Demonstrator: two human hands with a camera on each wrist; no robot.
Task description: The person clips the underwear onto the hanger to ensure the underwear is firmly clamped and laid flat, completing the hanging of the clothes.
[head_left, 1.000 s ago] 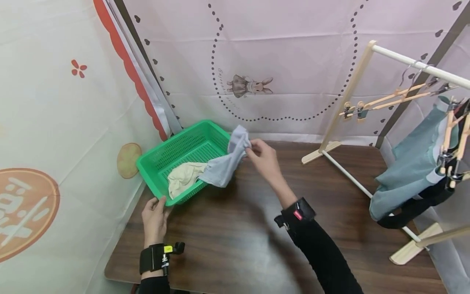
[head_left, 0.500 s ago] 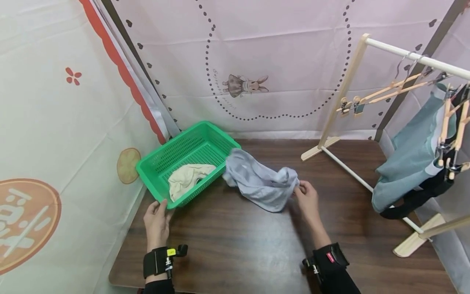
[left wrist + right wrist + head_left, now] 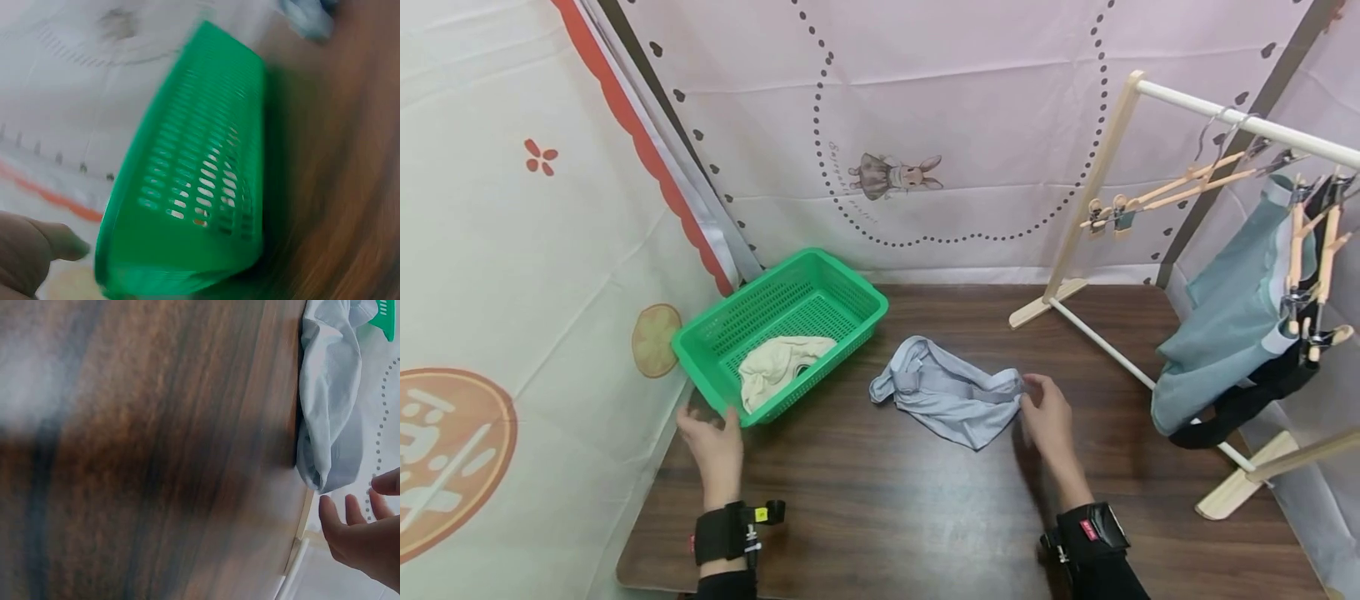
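Observation:
A light blue-grey garment (image 3: 951, 392) lies crumpled on the wooden table (image 3: 865, 508); its exact kind cannot be told. At its right end is my right hand (image 3: 1050, 425); in the right wrist view the fingers (image 3: 330, 514) are spread just off the cloth. A green plastic basket (image 3: 857, 325) stands at the back left with a cream cloth (image 3: 778, 367) inside. My left hand (image 3: 715, 450) is beside the basket's near left corner, fingers loosely spread and holding nothing. In the left wrist view its thumb (image 3: 65, 242) is apart from the basket rim.
On the right stands a wooden rack (image 3: 1093, 179) with a white rail (image 3: 1247, 123). Clip hangers (image 3: 1195, 179) hang from it, holding teal shorts (image 3: 1217, 317) and a black garment (image 3: 1247, 417). Printed cloth walls (image 3: 955, 100) close off the back and left.
The blue-grey garment came out of the basket to the right and now lies on the table. My right hand has loosened from it. My left hand has let go of the basket.

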